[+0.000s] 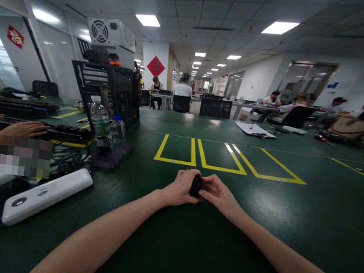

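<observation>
A small black object with a rounded outline is held between my hands, low over the green table. It resembles a computer mouse in shape, but fingers cover much of it. My left hand wraps around its left side. From the other side, my right hand grips its edge with bent fingers and thumb. Just beyond my hands, yellow tape outlines mark several shapes on the table.
On the left stand an open black computer case and two plastic bottles. Nearer lie a white power strip-like bar and cables. Another person's hand rests on a keyboard. A clipboard with papers lies farther back.
</observation>
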{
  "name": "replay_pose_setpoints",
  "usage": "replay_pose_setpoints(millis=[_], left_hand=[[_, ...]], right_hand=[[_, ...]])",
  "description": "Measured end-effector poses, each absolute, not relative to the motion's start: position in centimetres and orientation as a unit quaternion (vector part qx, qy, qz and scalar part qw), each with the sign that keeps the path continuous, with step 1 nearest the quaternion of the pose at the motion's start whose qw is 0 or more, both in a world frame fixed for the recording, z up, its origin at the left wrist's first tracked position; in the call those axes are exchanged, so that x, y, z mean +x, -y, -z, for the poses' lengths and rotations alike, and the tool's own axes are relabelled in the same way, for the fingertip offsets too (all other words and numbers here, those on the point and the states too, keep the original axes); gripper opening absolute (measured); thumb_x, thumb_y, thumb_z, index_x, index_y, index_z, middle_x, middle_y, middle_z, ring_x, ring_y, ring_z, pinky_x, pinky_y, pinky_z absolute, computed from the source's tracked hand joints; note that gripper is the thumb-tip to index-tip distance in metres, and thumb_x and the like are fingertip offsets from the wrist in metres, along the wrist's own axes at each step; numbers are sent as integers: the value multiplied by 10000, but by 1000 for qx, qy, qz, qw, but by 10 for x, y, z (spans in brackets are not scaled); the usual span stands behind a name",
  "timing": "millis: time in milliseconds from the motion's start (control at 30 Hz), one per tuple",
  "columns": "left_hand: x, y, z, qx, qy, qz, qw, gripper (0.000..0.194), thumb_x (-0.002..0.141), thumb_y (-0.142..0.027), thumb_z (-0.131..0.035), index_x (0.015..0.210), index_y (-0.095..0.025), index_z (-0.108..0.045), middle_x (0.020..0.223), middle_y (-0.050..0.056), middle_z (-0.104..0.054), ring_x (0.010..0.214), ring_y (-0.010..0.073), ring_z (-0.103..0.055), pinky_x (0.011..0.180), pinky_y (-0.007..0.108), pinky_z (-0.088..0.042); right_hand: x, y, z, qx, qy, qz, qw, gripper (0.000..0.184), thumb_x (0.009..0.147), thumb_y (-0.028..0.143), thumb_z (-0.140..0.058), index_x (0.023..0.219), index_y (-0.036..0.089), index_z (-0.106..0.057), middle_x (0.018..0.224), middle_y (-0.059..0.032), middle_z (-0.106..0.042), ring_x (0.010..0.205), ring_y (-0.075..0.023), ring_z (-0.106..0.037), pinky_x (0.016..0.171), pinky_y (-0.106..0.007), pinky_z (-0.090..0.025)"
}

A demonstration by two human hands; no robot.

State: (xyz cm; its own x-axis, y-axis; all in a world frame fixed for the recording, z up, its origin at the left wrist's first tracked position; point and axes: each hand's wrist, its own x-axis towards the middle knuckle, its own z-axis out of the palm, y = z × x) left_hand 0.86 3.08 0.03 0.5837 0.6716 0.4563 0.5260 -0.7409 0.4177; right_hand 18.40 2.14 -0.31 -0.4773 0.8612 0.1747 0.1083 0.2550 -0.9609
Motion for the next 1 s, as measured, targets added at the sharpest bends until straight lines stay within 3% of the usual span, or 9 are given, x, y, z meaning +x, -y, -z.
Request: replay_pose_setpoints(millis=[233,433,633,1000], left_hand=[[9,-30,-3,880,-347,-296,130,567,637,-342,-636,1086,-219,-313,1055,53,-447,971,220,-456,873,389,-300],[9,-30,-1,881,-341,-304,122,571,633,-314,-641,1086,-211,-310,1040,52,-448,956,212,-455,875,382,-300],[9,-31,1,883,-335,-309,112,560,634,-337,-638,1075,-205,-319,1025,51,-443,955,206,-445,880,376,-295],[11,-29,-1,881,-347,-298,120,551,629,-297,-641,1071,-212,-324,1030,47,-447,957,208,-447,881,373,-298]], right_hand=[[184,-25,4,-376,697,-482,374,267,753,295,-520,997,218,-445,1021,-36,-514,976,-185,-524,849,-390,-434],[186,-23,3,-342,699,-502,378,329,673,226,-615,960,227,-453,1004,-17,-534,983,-187,-530,878,-403,-420],[185,-25,2,-347,689,-501,393,223,716,258,-566,914,211,-475,976,-17,-535,955,-176,-537,842,-376,-445],[187,-20,1,-349,726,-459,375,284,696,239,-589,951,220,-465,1013,-14,-525,989,-177,-517,894,-394,-409]])
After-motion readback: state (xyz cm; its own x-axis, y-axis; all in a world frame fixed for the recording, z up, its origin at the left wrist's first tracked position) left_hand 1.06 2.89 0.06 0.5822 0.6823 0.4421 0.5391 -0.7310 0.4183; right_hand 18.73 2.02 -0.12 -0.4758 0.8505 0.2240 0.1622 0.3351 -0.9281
